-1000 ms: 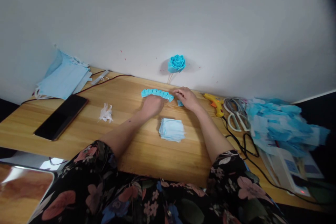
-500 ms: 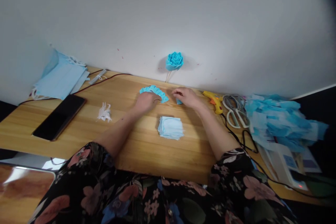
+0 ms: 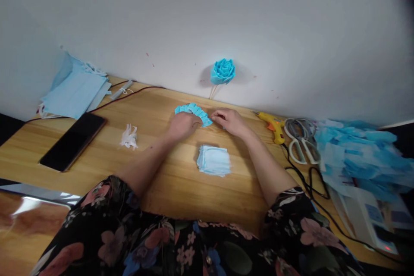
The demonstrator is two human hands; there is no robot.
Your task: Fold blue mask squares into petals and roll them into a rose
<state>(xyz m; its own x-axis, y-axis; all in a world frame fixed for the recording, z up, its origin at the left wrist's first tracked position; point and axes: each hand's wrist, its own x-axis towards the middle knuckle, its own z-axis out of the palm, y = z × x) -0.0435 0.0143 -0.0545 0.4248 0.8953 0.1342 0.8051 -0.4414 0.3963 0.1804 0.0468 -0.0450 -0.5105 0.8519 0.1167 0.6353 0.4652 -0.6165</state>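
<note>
A curved row of folded light-blue petals (image 3: pixel 193 108) lies on the wooden table near the wall. At its near left side is my left hand (image 3: pixel 185 126), fingers curled and closed over the row's edge; what they grip is hidden. My right hand (image 3: pixel 229 120) is just beyond the row's right end, thumb and fingers pinched together. A speck of blue shows under that hand, too little to tell whether it is held. Nearer to me sits a stack of pale-blue cut squares (image 3: pixel 214 160). Behind the hands a finished blue fabric flower (image 3: pixel 223 72) on thin stems leans against the wall.
Left are face masks (image 3: pixel 76 95), a black phone (image 3: pixel 73 141) and white scraps (image 3: pixel 129 136). At right lie a yellow glue gun (image 3: pixel 274 128), white-handled scissors (image 3: pixel 304 151), a heap of blue fabric (image 3: pixel 362 151), dark cords and a white device (image 3: pixel 371 220) with a red light.
The view has shifted slightly. My right hand has come closer to the right end of the petal row, and the blue piece under it is now mostly covered. My left hand stays by the row.
</note>
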